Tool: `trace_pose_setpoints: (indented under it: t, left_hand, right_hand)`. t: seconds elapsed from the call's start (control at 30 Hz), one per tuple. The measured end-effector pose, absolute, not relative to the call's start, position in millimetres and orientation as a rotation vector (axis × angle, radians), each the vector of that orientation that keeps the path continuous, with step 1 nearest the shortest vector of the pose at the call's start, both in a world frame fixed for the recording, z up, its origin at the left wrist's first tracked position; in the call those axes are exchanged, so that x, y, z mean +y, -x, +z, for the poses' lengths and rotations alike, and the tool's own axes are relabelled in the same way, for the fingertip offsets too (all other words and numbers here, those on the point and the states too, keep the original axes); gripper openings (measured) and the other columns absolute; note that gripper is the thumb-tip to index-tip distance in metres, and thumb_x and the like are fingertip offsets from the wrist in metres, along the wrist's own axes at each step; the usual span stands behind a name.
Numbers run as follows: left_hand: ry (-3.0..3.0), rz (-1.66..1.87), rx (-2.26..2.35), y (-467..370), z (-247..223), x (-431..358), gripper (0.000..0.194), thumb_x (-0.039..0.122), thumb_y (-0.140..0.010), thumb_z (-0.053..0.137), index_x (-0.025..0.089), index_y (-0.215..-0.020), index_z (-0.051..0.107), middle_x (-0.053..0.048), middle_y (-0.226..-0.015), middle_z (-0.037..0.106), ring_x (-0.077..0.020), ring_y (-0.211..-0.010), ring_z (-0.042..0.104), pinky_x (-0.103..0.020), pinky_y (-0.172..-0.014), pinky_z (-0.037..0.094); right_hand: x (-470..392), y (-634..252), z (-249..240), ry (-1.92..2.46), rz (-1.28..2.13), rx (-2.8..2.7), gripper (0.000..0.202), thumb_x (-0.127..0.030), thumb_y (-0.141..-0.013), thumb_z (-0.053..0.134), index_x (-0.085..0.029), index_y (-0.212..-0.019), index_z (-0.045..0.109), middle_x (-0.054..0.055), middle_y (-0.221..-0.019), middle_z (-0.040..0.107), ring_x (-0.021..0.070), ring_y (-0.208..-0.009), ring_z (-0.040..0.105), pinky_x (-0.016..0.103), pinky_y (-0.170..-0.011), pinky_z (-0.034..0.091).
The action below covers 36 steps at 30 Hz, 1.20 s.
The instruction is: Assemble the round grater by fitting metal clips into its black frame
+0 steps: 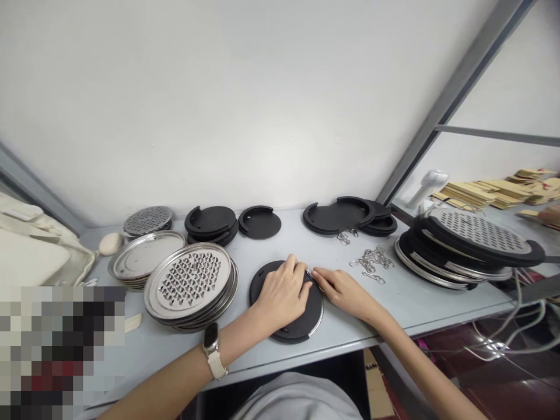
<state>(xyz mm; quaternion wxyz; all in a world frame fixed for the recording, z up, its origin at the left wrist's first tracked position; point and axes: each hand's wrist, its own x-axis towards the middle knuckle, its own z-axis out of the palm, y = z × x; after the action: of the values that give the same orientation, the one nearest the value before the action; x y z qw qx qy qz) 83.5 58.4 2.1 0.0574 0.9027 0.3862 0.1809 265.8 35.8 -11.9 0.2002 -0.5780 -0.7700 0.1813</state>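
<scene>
Flat on the bench [245, 353], near the front edge and about midway between the side edges: a black disc [311, 315], with a silvery rim showing along its right-hand front curve. Across its top, the left hand [284, 294], fingers close together and thumb apart; impossible to tell from here whether pinching anything underneath. At the disc's far right rim, the right hand [343, 291] in a narrow grip, fingertips apparently closed on a small metal piece [310, 272].

For good control, press down evenly through the left palm, firmly enough to stop the disc from turning, but lightly enough to avoid tipping it. Hold the metal piece close to its end and move it in small, slow strokes, level with the rim. Best to leave the left fingertips just clear of any metal point. In case of slipping, ease off and line up again rather than force it.

Mind the heap of wire pins [374, 258] towards the back right corner, and the stack of perforated metal discs [190, 279] towards the left edge, probably sharp on top; no elbow or sleeve against either.
</scene>
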Motion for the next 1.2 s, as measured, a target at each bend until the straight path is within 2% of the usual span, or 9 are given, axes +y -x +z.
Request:
trace_pose_setpoints:
  t: [0.13,0.33,0.53,0.9,1.2]
  left_hand:
    - [-2.767,0.531,1.108,-83,3,59,0.018,0.027,-0.096,0.043,0.022,-0.111,0.05,-0.004,-0.104,0.047,-0.0185,-0.083,0.057,-0.029,-0.065,0.048]
    - [-2.784,0.509,1.04,-83,5,60,0.018,0.024,-0.096,0.041,0.021,-0.112,0.05,-0.005,-0.104,0.047,-0.0183,-0.084,0.057,-0.029,-0.066,0.049]
    - [-2.79,0.475,1.018,-84,6,60,0.018,0.019,-0.096,0.043,0.019,-0.112,0.049,-0.004,-0.103,0.049,-0.0181,-0.087,0.056,-0.027,-0.067,0.048]
    - [-2.768,0.457,1.016,-84,7,60,0.017,0.018,-0.096,0.041,0.02,-0.111,0.049,-0.003,-0.102,0.05,-0.016,-0.078,0.057,-0.027,-0.065,0.047]
    - [-2.753,0.477,1.013,-85,5,60,0.017,0.018,-0.096,0.042,0.02,-0.11,0.05,-0.003,-0.102,0.049,-0.0156,-0.075,0.056,-0.027,-0.065,0.047]
  right_hand:
    - [36,-266,-10,1.614,0.529,-2.159,0.034,-0.031,-0.1,0.031,-0.02,-0.081,0.057,0.001,-0.065,0.062,0.0164,-0.055,0.056,0.025,-0.057,0.035]
    - [36,-267,-14,1.589,0.527,-2.148,0.034,-0.032,-0.1,0.03,-0.021,-0.083,0.057,0.001,-0.067,0.062,0.017,-0.058,0.058,0.025,-0.059,0.036]
    - [35,-266,-20,1.555,0.485,-2.134,0.033,-0.032,-0.1,0.029,-0.021,-0.078,0.051,0.0,-0.064,0.057,0.016,-0.056,0.055,0.025,-0.058,0.035]
    - [32,-265,-26,1.534,0.503,-2.049,0.031,-0.033,-0.098,0.032,-0.022,-0.07,0.041,-0.005,-0.056,0.042,0.0124,-0.049,0.042,0.024,-0.052,0.03]
    - [32,-265,-25,1.527,0.536,-2.002,0.033,-0.034,-0.097,0.035,-0.021,-0.067,0.037,-0.006,-0.054,0.037,0.011,-0.048,0.037,0.023,-0.05,0.028]
